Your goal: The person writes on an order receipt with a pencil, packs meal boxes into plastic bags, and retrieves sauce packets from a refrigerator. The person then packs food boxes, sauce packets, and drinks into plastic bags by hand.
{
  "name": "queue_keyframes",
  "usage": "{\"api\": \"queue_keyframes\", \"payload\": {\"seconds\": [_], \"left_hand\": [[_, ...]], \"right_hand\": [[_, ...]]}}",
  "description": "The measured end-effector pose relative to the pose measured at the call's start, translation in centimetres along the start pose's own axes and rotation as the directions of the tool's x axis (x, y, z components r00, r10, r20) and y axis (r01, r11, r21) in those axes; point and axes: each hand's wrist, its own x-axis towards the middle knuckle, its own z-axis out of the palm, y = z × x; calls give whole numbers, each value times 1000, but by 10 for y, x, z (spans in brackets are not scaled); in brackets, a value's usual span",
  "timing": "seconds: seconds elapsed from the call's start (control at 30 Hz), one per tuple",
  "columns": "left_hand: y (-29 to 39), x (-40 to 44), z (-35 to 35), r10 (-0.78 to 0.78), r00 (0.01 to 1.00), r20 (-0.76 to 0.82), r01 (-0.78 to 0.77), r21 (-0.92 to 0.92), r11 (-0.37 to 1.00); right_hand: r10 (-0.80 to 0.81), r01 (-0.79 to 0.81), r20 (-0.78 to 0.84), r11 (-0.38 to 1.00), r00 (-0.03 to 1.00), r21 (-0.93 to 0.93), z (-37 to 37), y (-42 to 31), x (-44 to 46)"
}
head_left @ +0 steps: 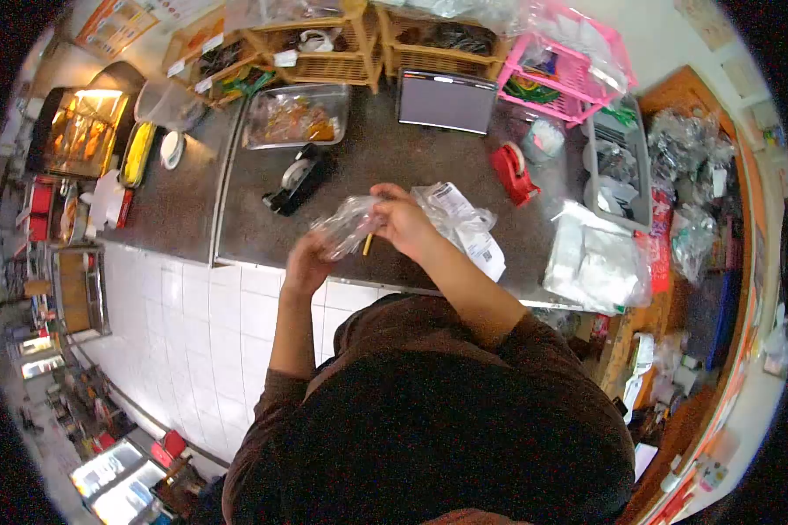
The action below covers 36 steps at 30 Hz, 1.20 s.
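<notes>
above the dark counter (359,166), clear plastic (348,226) in both hands' closed grip (left hand (310,265) blurred)

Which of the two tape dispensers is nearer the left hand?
The black tape dispenser, near the clear tray; the red one sits farther right, past the right hand.

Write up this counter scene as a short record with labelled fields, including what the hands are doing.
Left hand: holding crinkled clear plastic, slightly blurred
Right hand: holding the same plastic
Surface: dark counter
Beside right hand: printed papers
Tape dispensers: black one on the left, red one on the right
Toward the back: flat screen, tray with contents too unclear to name
Far right: pile of clear bags
</notes>
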Motion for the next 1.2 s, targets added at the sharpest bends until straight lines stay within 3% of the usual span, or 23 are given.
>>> {"api": "queue_keyframes", "payload": {"seconds": [0.03, 0.07, 0.1, 0.13, 0.17, 0.2, 0.23, 0.3, 0.37, 0.43, 0.5, 0.53, 0.57, 0.6, 0.67, 0.7, 0.73, 0.83, 0.9, 0.97, 1.03, 1.1, 1.2], "left_hand": [[-4, 7, -7, 19, 1000, -15, -19, 1, 1000], [-8, 16, -4, 157, 983, -100, -120, 300, 946], [-13, 25, -4, 314, 937, -154, -173, 575, 799], [-23, 37, -15, 446, 879, -168, -222, 683, 696], [-31, 45, -23, 575, 798, -179, -240, 781, 576], [-39, 49, -16, 609, 758, -233, -126, 863, 488], [-46, 55, -7, 642, 709, -292, 6, 913, 408], [-67, 69, -9, 632, 683, -365, -76, 825, 560], [-70, 76, -9, 627, 654, -424, 30, 842, 539], [-71, 78, -28, 620, 626, -473, 81, 830, 552], [-75, 76, -59, 385, 805, -451, -2, 648, 762], [-84, 75, -82, 386, 794, -470, -5, 630, 776], [-94, 78, -106, 198, 932, -304, -46, 441, 896], [-95, 80, -123, 55, 997, -58, -40, 241, 970], [-87, 61, -128, 210, 976, 49, -212, 396, 893], [-62, 41, -138, 270, 954, 128, -261, 795, 547], [-29, 11, -143, 280, 947, 157, -267, 871, 413], [91, -100, -188, 109, 969, 223, -249, 863, 441], [144, -166, -268, -17, 982, 188, -136, 769, 625], [208, -244, -335, -31, 999, 35, -16, 881, 474], [239, -303, -411, -1, 976, -216, 188, 849, 493], [245, -332, -481, 2, 948, -319, 280, 834, 476], [260, -341, -553, 76, 909, -411, 296, 761, 577]], "right_hand": [[14, -14, 20, 1000, 1000, -4, 0, 0, 1], [-168, 145, -10, 881, 986, -450, -1, 0, 3], [-337, 251, 64, 548, 939, -798, -2, 2, 7], [-397, 323, 188, 307, 898, -895, -8, 8, 10], [-417, 395, 343, 43, 842, -918, -9, 20, 11], [-423, 394, 361, -9, 831, -919, 15, 19, -16], [-433, 420, 525, -318, 733, -850, 32, 23, -31], [-412, 460, 798, -660, 439, -594, 45, 47, -41], [-513, 757, 850, -508, 119, -412, 28, 85, -39], [-399, 863, 893, -354, 209, -360, 28, 91, -31], [-185, 515, 502, 28, 845, -857, 15, 104, 2], [-203, 508, 556, -244, 806, -826, -4, 112, 24], [-204, 467, 625, -504, 753, -727, -21, 110, 44], [-121, 365, 501, -542, 857, -756, -20, 102, 52], [-46, 171, 285, -704, 957, -689, -25, 95, 66], [-54, 87, 215, -798, 975, -596, -34, 98, 77], [-81, 59, 184, -758, 980, -650, -43, 96, 87], [-201, -31, 216, -797, 956, -604, -60, 99, 110], [-255, -118, 135, -773, 957, -623, 25, 115, 81], [-317, -203, 92, -779, 944, -594, 125, 121, 92], [138, -21, -214, -795, 967, -606, 227, 167, 107], [302, 191, 80, -361, 950, -913, 298, 232, 126], [382, 281, 202, -165, 902, -945, 365, 345, 194]]}}
